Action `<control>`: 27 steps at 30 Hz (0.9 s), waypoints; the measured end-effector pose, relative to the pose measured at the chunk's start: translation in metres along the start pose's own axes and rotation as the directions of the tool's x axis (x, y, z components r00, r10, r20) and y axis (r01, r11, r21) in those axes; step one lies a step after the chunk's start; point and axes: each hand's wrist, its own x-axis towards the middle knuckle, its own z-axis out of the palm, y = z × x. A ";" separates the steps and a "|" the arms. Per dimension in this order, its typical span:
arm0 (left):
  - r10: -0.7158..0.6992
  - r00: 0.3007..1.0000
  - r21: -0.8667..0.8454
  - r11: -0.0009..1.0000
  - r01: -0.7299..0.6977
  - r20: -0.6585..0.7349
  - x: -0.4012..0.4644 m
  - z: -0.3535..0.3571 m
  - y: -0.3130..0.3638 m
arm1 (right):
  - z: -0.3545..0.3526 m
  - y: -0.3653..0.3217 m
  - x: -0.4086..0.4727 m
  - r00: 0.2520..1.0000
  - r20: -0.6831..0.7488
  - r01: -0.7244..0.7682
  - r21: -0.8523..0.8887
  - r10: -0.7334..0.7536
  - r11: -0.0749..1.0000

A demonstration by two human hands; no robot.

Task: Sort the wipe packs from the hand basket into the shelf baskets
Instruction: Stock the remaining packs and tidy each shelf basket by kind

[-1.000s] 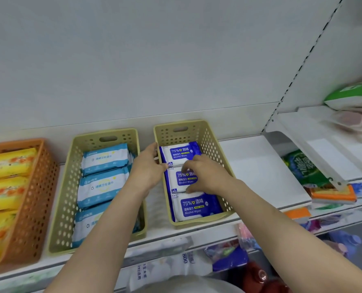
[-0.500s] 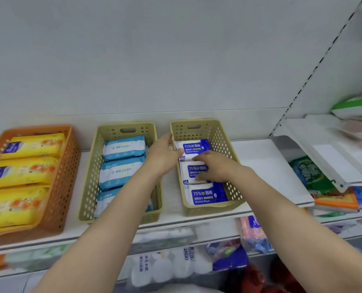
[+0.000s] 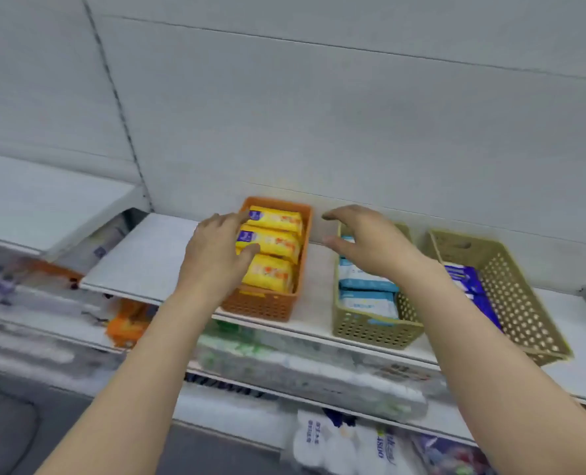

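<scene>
Three baskets stand in a row on the white shelf (image 3: 154, 262). The orange basket (image 3: 267, 305) holds three yellow wipe packs (image 3: 274, 243). My left hand (image 3: 216, 255) lies at that basket's left side, its fingers touching the yellow packs. My right hand (image 3: 363, 241) hovers open, fingers spread, above the gap between the orange basket and the middle beige basket (image 3: 370, 329), which holds light blue wipe packs (image 3: 367, 286). The right beige basket (image 3: 521, 303) holds dark blue alcohol wipe packs (image 3: 469, 279). The hand basket is out of view.
Below the shelf lie blurred white and green packs (image 3: 284, 354) and white bottles (image 3: 339, 443). An orange item (image 3: 130, 320) sits on a lower shelf at the left. A grey back wall (image 3: 319, 114) rises behind the baskets.
Both hands left the dark blue packs basket and moved left. The left hand now touches the yellow packs; the right hand hovers open. The view swung left.
</scene>
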 end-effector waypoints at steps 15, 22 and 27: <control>-0.549 0.826 0.066 0.827 0.559 -0.128 -0.252 -0.137 -0.302 | 0.245 -0.350 0.019 0.802 0.166 0.528 0.249 -0.573 0.812; -0.689 0.709 0.085 0.705 0.704 -0.149 -0.256 -0.189 -0.450 | 0.349 -0.486 0.110 0.678 0.295 0.606 0.294 -0.673 0.739; -0.731 0.668 0.175 0.646 0.743 -0.139 -0.218 -0.253 -0.572 | 0.412 -0.600 0.203 0.623 0.356 0.614 0.329 -0.696 0.718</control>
